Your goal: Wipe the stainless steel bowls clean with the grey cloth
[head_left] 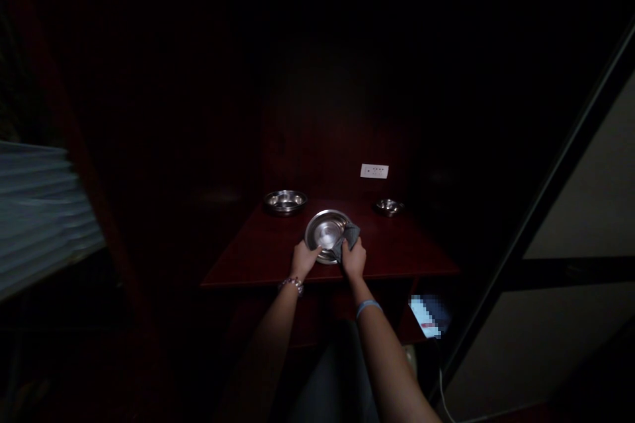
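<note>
A shiny metal bowl (325, 232) is tilted toward me above the front part of a dark red desk (397, 251). My left hand (304, 259) grips its lower left rim, thumb over the edge. In my right hand (354, 259) is a grey cloth (351, 234), bunched against the bowl's right side and inner rim. The fingers of both hands are partly hidden behind the bowl and the cloth.
Another metal bowl (285, 201) stands at the desk's back left, and a smaller metal bowl (389, 207) at the back right. A white socket panel (374, 171) is on the back wall. Below the desk at right lies a blurred-out bright object (426, 316) near a white cable (442, 390).
</note>
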`<act>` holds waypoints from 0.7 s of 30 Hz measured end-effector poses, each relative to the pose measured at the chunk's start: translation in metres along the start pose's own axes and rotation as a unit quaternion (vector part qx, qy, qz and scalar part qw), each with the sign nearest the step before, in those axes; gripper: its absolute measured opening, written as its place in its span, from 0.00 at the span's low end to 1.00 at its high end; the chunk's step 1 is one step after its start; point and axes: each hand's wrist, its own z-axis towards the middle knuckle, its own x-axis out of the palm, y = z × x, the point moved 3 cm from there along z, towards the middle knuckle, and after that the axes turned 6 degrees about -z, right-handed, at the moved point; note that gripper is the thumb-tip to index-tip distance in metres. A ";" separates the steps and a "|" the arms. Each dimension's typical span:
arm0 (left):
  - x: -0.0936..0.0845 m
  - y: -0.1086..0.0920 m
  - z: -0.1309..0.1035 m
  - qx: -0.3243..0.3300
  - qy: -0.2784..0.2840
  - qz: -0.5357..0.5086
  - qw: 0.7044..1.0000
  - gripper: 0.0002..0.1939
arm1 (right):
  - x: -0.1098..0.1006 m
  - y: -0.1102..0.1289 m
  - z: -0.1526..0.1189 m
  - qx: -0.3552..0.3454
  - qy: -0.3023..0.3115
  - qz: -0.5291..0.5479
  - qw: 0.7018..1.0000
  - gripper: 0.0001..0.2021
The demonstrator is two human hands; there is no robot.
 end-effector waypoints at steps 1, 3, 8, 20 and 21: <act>0.000 0.000 0.000 0.000 -0.001 0.000 1.000 0.17 | 0.000 0.000 0.000 -0.001 0.001 -0.001 1.000 0.16; 0.000 -0.001 0.000 0.000 0.003 -0.003 1.000 0.17 | 0.000 0.000 0.000 -0.002 0.001 -0.002 1.000 0.17; 0.000 0.000 0.000 0.011 0.007 -0.015 1.000 0.17 | -0.001 0.000 0.000 -0.001 0.000 0.000 1.000 0.18; 0.001 0.001 0.000 0.007 0.010 -0.030 0.999 0.19 | -0.002 0.001 -0.001 -0.001 -0.005 0.004 1.000 0.18; 0.001 0.001 0.001 0.006 0.010 -0.032 0.999 0.20 | -0.002 0.001 -0.001 -0.004 -0.006 0.007 1.000 0.17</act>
